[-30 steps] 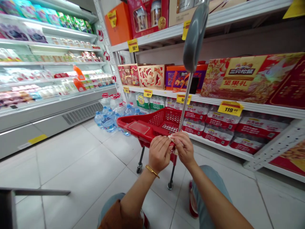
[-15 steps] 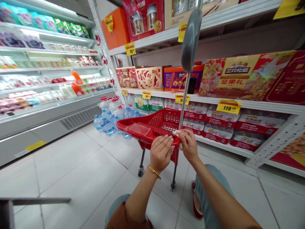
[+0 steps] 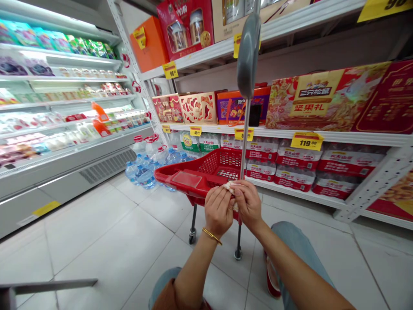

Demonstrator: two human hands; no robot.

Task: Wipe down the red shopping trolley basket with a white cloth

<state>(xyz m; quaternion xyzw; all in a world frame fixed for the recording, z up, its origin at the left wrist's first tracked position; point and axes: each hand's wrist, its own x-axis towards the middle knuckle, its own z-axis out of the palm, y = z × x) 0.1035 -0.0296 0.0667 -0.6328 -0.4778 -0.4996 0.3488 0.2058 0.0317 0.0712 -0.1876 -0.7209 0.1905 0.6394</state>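
A red plastic shopping cart (image 3: 193, 180) stands before me on dark legs with casters. A metal pole with a grey handle (image 3: 248, 56) rises from its near right side. My left hand (image 3: 220, 211) is closed over the cart's near right corner, its fingertips against a crumpled off-white cloth (image 3: 229, 187). Right beside it, my right hand (image 3: 248, 204) pinches that cloth at the same corner, just below the foot of the pole. Both hands hide most of the cloth and the corner under it.
White shelving (image 3: 364, 135) with gift boxes (image 3: 325, 101) and packs of bottled water (image 3: 295, 168) runs behind the cart. Large water bottles (image 3: 145, 174) stand on the floor to its left. A refrigerated display (image 3: 74, 172) lines the left. A grey metal bar (image 3: 58, 284) juts in at lower left.
My right hand has moved slightly left and down with the cloth, closing up against my left hand. The view has shifted a little.
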